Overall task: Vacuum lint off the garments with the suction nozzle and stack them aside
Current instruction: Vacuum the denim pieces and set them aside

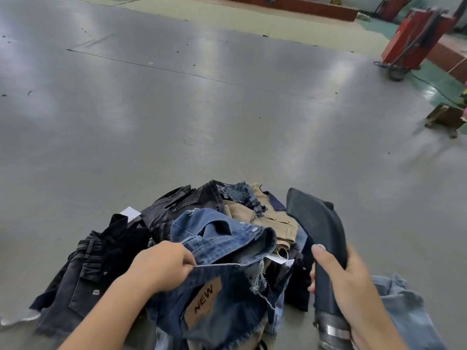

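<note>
1. We are seeing the left hand [164, 265] pinching the waistband of the blue denim shorts [222, 261], fingers curled on the fabric; the "NEW" patch [203, 301] is lying just below that hand.
2. The right hand [346, 281] is gripping the black suction nozzle [316, 223], whose flat mouth is pointing up and away, above the hand.
3. The garment pile [177, 210] is resting on the grey desk [177, 97], between and beyond both hands.
4. Light denim [404, 306] is lying right of the right hand.
</note>
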`<state>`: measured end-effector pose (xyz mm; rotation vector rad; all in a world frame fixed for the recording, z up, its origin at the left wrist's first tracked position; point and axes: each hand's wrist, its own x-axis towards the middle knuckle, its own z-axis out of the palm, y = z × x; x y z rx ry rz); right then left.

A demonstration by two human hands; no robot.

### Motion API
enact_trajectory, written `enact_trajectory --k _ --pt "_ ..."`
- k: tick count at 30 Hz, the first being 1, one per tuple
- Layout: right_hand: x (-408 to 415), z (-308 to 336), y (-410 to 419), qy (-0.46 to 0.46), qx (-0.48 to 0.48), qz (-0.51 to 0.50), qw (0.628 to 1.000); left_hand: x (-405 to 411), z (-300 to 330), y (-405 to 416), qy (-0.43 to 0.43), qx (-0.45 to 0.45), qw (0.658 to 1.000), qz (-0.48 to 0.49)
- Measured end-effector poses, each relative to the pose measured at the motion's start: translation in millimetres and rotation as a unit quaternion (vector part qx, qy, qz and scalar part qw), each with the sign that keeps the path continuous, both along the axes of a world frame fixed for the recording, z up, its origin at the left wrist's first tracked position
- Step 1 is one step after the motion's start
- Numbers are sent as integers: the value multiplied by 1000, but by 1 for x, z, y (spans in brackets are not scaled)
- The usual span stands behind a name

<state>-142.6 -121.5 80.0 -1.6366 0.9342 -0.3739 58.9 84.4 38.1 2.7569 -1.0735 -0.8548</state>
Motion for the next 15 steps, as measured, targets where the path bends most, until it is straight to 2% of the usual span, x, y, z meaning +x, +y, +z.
enact_trajectory --k 2,4,7,10,11,13,15 --pt "-1 -5 3 22 -3 15 1000 2 -6 0 -39 11 999 -11" --pt "-1 -10 7 36 -14 29 999 3 -10 -2 -33 25 999 -33" --pt "1 -14 10 42 -24 37 998 -1 -19 -3 60 60 995 -43" --pt "2 -15 8 40 -21 28 999 -13 -54 -5 145 127 979 -59" --pt "2 -14 8 38 -21 26 999 -19 -69 -5 165 149 974 -49" --pt "2 -12 7 37 -20 26 999 -34 -98 -5 217 153 963 47" --pt "3 -10 9 28 -16 25 999 -43 -116 -7 243 67 956 151"
